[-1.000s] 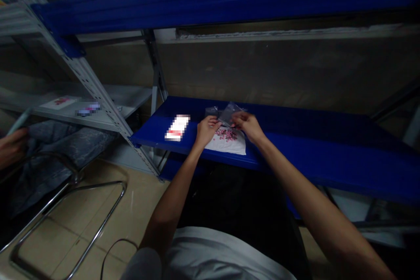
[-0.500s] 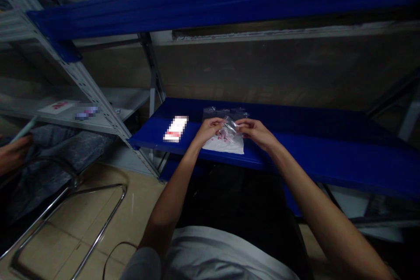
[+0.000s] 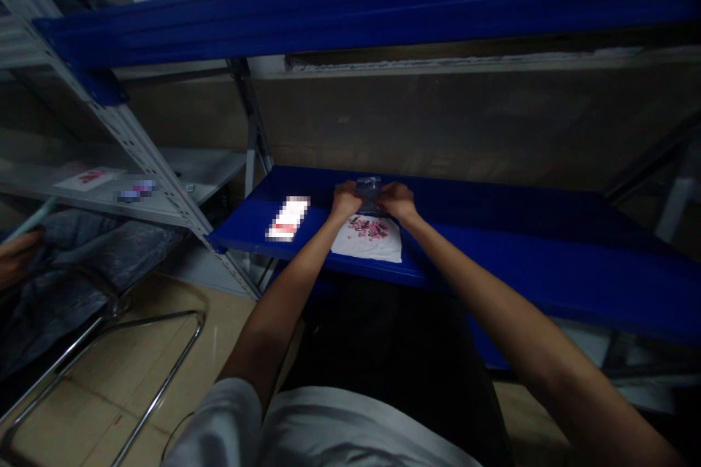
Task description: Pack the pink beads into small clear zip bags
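A small clear plastic zip bag [image 3: 369, 190] lies flat on the blue shelf, between my two hands. My left hand [image 3: 346, 200] is closed at the bag's left edge, its fingertips partly hidden. At the right edge, my right hand [image 3: 398, 201] is closed on the plastic with curled fingers. Just in front of the bag lies a white cloth [image 3: 350, 246] bearing a pink floral pattern, fully uncovered and flat near the shelf's front edge.
A bright, pixelated rectangle [image 3: 288, 219] lies left of the cloth on the blue shelf [image 3: 493, 233]. A blue beam [image 3: 350, 14] crosses above. At left are a grey shelf [image 3: 180, 160] with a patterned sheet [image 3: 90, 178], a chair frame [image 3: 180, 350] and another person's hand [image 3: 19, 255].
Both hands have moved away from me, from above the cloth to behind it. The clear bag held over the cloth has gone from there, leaving the pink pattern in full view.
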`<state>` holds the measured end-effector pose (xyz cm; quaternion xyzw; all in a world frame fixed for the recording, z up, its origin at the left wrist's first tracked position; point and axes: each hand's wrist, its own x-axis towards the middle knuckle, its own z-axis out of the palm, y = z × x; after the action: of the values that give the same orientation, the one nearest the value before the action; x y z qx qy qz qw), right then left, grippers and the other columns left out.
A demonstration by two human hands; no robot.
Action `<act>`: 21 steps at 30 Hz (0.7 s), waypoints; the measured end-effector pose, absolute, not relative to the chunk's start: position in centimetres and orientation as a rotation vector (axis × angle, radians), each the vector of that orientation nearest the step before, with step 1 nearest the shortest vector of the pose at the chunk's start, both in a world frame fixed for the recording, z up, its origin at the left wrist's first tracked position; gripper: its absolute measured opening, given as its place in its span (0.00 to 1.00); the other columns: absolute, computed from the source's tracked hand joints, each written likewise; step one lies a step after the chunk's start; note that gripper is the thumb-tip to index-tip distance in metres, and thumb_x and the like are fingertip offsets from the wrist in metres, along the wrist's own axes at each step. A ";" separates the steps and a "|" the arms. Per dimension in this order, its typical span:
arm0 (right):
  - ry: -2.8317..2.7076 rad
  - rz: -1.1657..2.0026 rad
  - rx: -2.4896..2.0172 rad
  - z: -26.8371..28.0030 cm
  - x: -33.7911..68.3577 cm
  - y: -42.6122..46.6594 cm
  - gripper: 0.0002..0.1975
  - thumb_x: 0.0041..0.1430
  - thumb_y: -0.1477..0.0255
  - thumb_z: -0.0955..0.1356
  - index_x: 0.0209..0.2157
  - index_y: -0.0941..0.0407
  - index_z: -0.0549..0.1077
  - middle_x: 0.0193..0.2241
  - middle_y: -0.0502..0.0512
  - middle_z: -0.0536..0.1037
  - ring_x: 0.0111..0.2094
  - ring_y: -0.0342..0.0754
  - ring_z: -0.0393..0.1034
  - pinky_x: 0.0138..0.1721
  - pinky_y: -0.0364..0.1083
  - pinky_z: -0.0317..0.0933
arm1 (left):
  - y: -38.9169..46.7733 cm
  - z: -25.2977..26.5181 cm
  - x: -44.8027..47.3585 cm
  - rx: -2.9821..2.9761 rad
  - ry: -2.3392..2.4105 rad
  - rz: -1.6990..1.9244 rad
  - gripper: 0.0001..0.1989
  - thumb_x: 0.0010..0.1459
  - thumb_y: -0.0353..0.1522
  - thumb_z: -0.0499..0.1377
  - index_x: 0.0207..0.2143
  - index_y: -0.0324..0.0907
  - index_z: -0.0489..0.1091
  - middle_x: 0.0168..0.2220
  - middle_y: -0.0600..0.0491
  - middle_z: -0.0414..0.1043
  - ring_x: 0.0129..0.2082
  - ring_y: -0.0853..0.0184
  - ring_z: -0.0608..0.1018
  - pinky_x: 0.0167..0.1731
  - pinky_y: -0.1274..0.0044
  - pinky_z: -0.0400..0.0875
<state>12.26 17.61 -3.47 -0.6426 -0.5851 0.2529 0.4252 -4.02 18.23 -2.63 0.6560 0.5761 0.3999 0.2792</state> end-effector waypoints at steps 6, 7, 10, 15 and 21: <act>-1.699 0.393 -1.832 -2.8 11.8 18.7 0.20 0.56 0.77 0.73 0.51 0.59 0.74 0.45 0.71 0.81 0.50 0.60 0.77 0.45 0.48 0.69 | 19.4 -1.9 -3.0 2.045 1.780 0.837 0.23 0.58 0.27 0.65 0.56 0.32 0.70 0.47 0.33 0.80 0.46 0.52 0.83 0.42 0.72 0.75; -1.747 0.361 -1.881 -2.6 11.7 18.5 0.21 0.59 0.75 0.72 0.54 0.60 0.72 0.47 0.72 0.81 0.51 0.61 0.77 0.46 0.49 0.68 | 19.2 -1.8 -2.8 2.105 1.818 0.770 0.23 0.60 0.28 0.63 0.57 0.31 0.69 0.47 0.31 0.79 0.46 0.52 0.83 0.42 0.71 0.75; -1.826 0.321 -1.982 -2.2 11.1 17.5 0.21 0.67 0.71 0.68 0.59 0.61 0.67 0.48 0.74 0.80 0.51 0.61 0.77 0.48 0.53 0.68 | 18.5 -1.6 -2.3 2.185 1.848 0.678 0.24 0.63 0.29 0.61 0.60 0.31 0.66 0.48 0.31 0.79 0.47 0.50 0.83 0.44 0.69 0.75; -1.901 0.247 -1.968 -1.6 11.6 15.5 0.21 0.69 0.71 0.64 0.61 0.58 0.67 0.51 0.72 0.79 0.51 0.61 0.76 0.49 0.54 0.68 | 17.5 -1.1 -2.2 2.260 1.872 0.661 0.24 0.65 0.30 0.58 0.63 0.36 0.64 0.55 0.33 0.74 0.52 0.50 0.80 0.47 0.67 0.75; -1.623 0.167 -1.740 -3.7 18.7 10.6 0.17 0.65 0.71 0.63 0.52 0.59 0.75 0.37 0.62 0.83 0.37 0.54 0.77 0.42 0.48 0.66 | 14.9 -0.7 -4.4 2.174 1.930 0.899 0.16 0.69 0.33 0.54 0.56 0.42 0.70 0.51 0.40 0.76 0.49 0.56 0.81 0.44 0.71 0.72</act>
<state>18.67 10.56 -3.65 -0.6779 -0.6323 0.0650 0.3694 -4.38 14.95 -0.72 0.7136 0.6335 0.2949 0.0491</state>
